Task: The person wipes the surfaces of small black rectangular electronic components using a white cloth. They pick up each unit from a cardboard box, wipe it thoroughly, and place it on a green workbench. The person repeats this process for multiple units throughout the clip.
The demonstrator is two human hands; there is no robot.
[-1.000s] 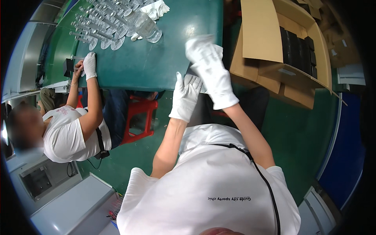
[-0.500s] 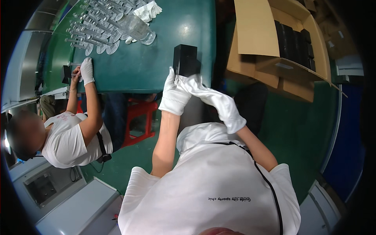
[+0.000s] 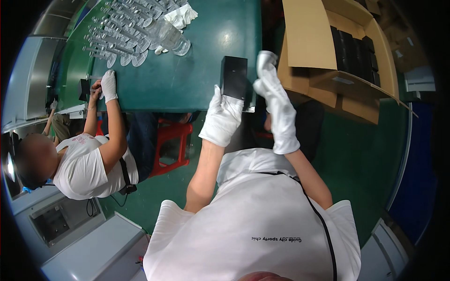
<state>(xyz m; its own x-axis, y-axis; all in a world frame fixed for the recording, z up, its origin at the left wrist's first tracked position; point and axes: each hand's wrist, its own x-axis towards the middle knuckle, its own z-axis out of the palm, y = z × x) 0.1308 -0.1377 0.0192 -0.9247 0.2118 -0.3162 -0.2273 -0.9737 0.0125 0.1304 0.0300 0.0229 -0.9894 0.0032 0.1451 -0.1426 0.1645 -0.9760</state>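
In my gloved left hand (image 3: 222, 119) is a black rectangular box (image 3: 234, 77), held by its near end over the right part of the green table (image 3: 197, 84). The white-gloved fingers are closed round the lower part of that box. My right hand (image 3: 275, 96), also in a loose white glove, is off to the right of the table edge, near the cardboard carton (image 3: 309, 65). It holds nothing that shows; its fingers stretch away from me, with the thumb apart. The folds of the glove hide the exact finger shape.
Many clear stemmed pieces (image 3: 117, 35) stand at the table's far left, beside a clear jar (image 3: 174, 40) and a white cloth (image 3: 182, 16). Black boxes (image 3: 354, 51) fill part of the open carton. A co-worker (image 3: 93, 159) sits at left near a red stool (image 3: 171, 145).
My right hand has come away from the black box and swung right, past the table edge. My left hand has shifted slightly right, still with the box.
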